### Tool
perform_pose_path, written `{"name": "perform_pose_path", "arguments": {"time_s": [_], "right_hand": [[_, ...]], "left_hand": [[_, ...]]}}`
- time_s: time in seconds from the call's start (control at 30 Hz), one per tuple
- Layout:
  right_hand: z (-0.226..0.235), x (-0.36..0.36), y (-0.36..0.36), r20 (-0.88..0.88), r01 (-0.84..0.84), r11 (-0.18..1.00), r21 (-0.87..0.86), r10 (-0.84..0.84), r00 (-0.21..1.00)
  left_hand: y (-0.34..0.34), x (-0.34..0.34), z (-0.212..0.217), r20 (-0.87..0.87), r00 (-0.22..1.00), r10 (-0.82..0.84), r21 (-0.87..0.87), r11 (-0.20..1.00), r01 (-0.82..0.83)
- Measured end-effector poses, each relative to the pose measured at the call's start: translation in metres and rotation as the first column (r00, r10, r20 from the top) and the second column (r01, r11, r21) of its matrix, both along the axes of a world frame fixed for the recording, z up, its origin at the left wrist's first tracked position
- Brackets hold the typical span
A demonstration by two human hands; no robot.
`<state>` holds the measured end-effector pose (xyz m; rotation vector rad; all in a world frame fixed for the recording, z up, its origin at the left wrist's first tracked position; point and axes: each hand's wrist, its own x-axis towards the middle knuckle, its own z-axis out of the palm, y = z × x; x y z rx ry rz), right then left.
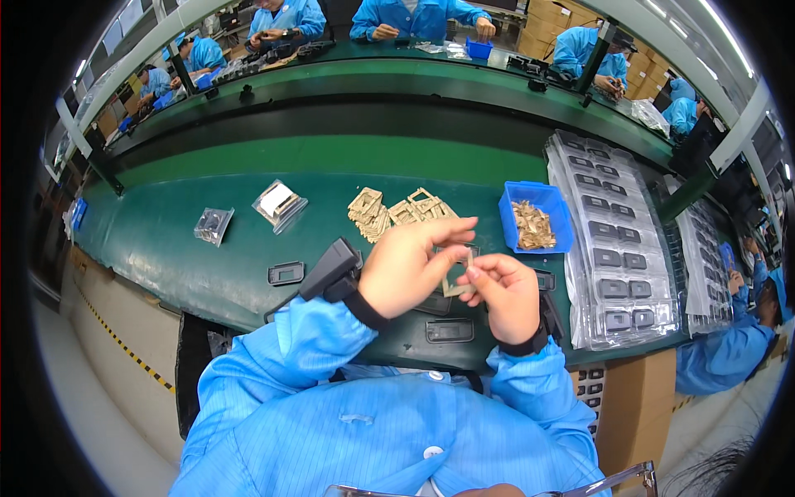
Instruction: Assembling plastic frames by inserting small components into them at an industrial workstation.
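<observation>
Over the near side of the green table, my left hand [411,267] and my right hand [507,296] come together at a thin tan rectangular frame [453,291]. My right thumb and fingers pinch its right side. The left thumb and forefinger close on its upper part, and the fingers partly hide the frame. Dark grey rectangular housings lie about: one housing [450,330] just below the hands, another [286,273] to the left, and others partly covered by my hands. Beyond my left hand are two piles of similar tan frames, a left pile [368,214] and a right pile [421,206].
A blue bin [567,236] of tan scraps stands right of the piles. Clear trays [617,261] of dark housings line the right side. Two plastic bags, one white-filled [280,205] and one dark-filled [214,225], lie left. Co-workers sit across; a cardboard box [646,406] is below right.
</observation>
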<state>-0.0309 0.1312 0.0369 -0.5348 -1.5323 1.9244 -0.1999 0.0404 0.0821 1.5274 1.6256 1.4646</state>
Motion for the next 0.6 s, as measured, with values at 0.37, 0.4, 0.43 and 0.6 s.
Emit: {"name": "perform_pose_path", "arguments": {"time_s": [0.37, 0.4, 0.43, 0.6], "right_hand": [[-0.005, 0.013, 0.068, 0.035, 0.115, 0.931, 0.346, -0.136, 0.990], [-0.005, 0.014, 0.078, 0.045, 0.092, 0.929, 0.360, -0.116, 0.992], [-0.005, 0.013, 0.085, 0.037, 0.087, 0.925, 0.369, -0.108, 0.993], [-0.020, 0.016, 0.108, -0.015, 0.285, 0.865, 0.414, -0.307, 0.952]], "left_hand": [[0.058, -0.005, -0.006, -0.264, 0.951, -0.158, 0.036, 0.984, 0.174], [0.065, -0.004, -0.003, -0.303, 0.941, -0.153, 0.054, 0.983, 0.177], [0.074, -0.003, -0.003, -0.339, 0.929, -0.145, 0.069, 0.981, 0.178], [0.119, 0.017, -0.019, -0.443, 0.889, -0.120, 0.146, 0.968, 0.204]]}}
